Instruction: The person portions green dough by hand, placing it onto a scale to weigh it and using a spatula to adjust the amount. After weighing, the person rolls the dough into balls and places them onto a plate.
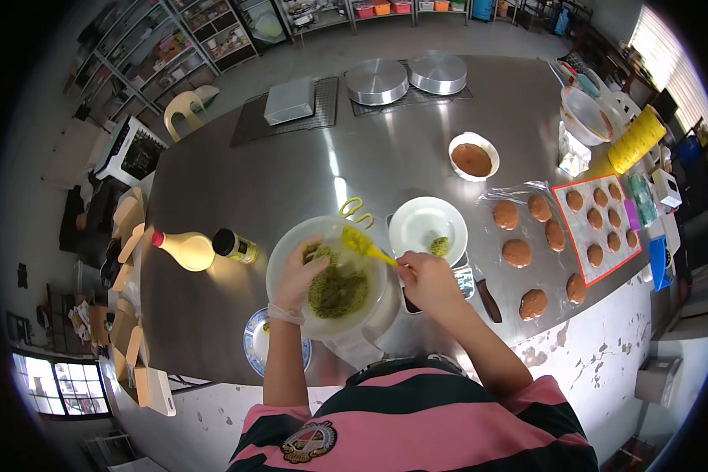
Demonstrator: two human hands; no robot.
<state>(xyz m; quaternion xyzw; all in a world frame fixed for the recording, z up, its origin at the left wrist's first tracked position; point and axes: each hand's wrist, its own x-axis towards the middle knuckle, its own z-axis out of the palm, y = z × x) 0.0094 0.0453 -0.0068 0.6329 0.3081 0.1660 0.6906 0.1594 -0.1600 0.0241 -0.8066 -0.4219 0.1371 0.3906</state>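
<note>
My left hand [297, 271], in a clear plastic glove, reaches into a large translucent bowl [275, 256]. Its fingers curl round some of the green crumbly mixture [338, 295] at the left side of the bowl. With my right hand [429, 277] I grip the handle of a yellow spatula [362, 242], whose head is over the bowl's right part. Just beyond that hand is a white plate [426, 211] with a small green lump [439, 246] on it. The plate stands on what looks like a kitchen scale [465, 283], partly hidden by my hand.
Yellow-handled scissors [356, 211], a capped jar [234, 245] and a bottle [185, 250] lie around the bowl. Brown dough discs [517, 253] and a knife [488, 300] are to the right, beside a red-edged mat [598, 222]. Round pans [377, 81] stand at the back.
</note>
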